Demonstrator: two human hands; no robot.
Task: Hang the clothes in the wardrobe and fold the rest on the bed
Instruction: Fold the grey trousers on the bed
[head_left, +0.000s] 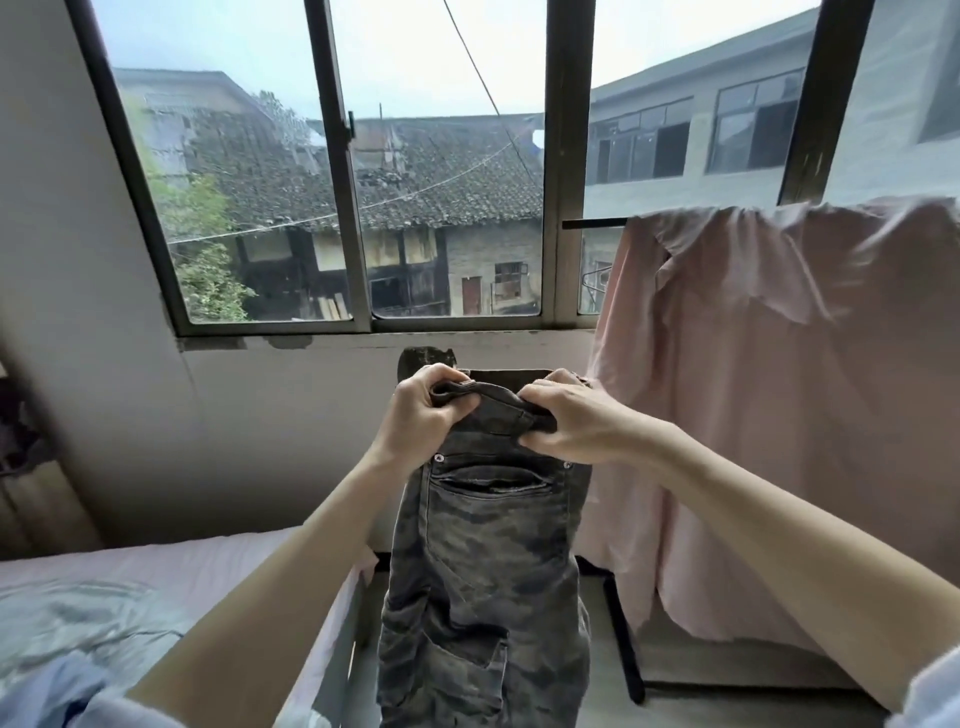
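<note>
The jeans (483, 545) hang in the middle, held up by the waistband between the left hand (423, 410) and the right hand (569, 423), the two hands close together. The bed (171, 577) lies to the lower left. A cloth (779, 389) hangs over a rail (595, 224) on the right. The window (363, 208) stands behind them all.

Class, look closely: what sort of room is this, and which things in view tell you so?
Probably a bedroom at home. A bed lies lower left, a fabric-covered clothes rack stands by the window, and both hands hold jeans.
</note>
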